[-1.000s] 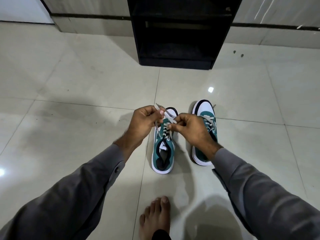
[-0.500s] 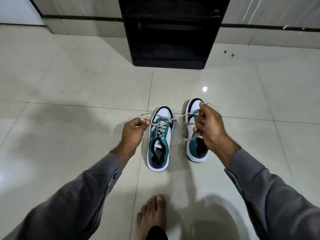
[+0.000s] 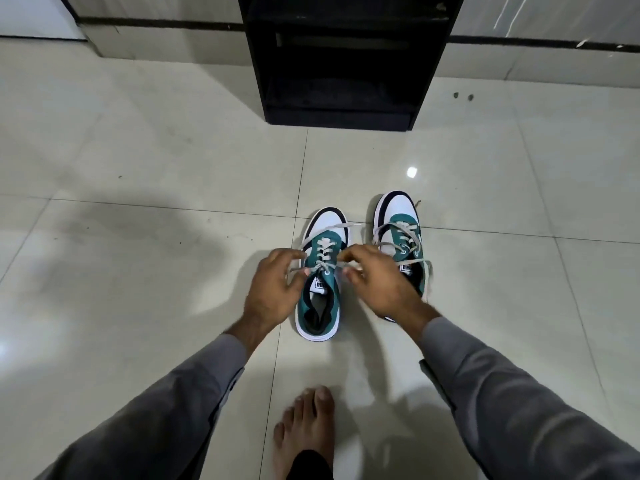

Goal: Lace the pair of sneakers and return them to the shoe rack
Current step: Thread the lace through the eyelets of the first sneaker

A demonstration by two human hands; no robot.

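Observation:
Two teal and white sneakers stand side by side on the tiled floor, toes pointing away from me. The left sneaker [image 3: 322,271] is laced with grey lace up to its top eyelets. My left hand [image 3: 273,289] pinches the left lace end beside the tongue. My right hand [image 3: 377,282] pinches the right lace end just over the same shoe. The right sneaker [image 3: 400,233] stands a little farther off, its laces lying loose over its sides, its heel hidden behind my right hand. The black shoe rack [image 3: 343,60] stands against the wall ahead.
My bare foot [image 3: 306,431] rests on the floor close below the left sneaker. Glossy pale tiles [image 3: 138,202] stretch all around. Two small dark specks [image 3: 462,96] lie right of the rack.
My hands had pulled the lace ends wide apart, the right one over the right sneaker. Both have come back together low over the left sneaker's top eyelets.

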